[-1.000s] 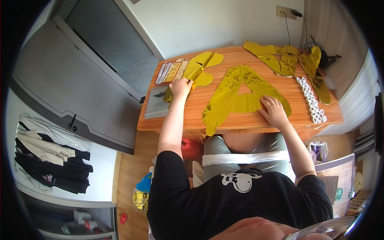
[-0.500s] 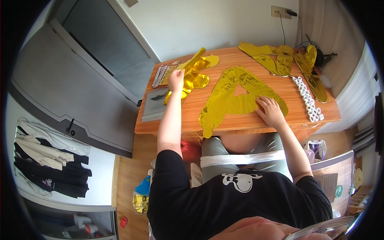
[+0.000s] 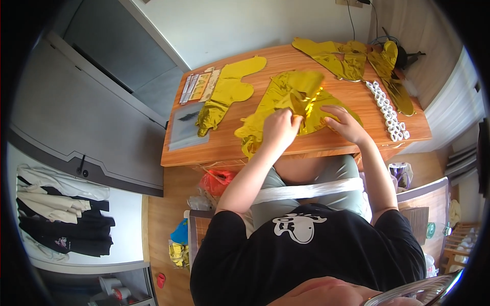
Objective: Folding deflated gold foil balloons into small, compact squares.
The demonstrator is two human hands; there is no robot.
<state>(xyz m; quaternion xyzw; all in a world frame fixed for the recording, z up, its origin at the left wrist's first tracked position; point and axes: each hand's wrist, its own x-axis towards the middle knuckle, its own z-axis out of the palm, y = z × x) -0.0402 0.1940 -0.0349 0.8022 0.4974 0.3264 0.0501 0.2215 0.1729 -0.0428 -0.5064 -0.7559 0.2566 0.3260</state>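
Left hand [image 3: 280,130] clenched, pinching the crinkled gold foil [image 3: 306,84]. That foil is right in front of the hands, over a flat gold foil [image 3: 339,101] on the counter [image 3: 278,58]. Right hand [image 3: 345,125] grasping nothing, fingers spread just beside the fold; can't tell if touching. Further foil balloon [image 3: 232,87] left of the hands, white rolls [image 3: 389,115] off to their right.

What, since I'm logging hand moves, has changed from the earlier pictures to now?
The left hand has moved right, away from the left foil, which now lies flat, and grips raised gold foil over the desk's middle; whether it brought that over is unclear. The right hand stays at that foil's right. The far-right foils and white rolls stayed put.
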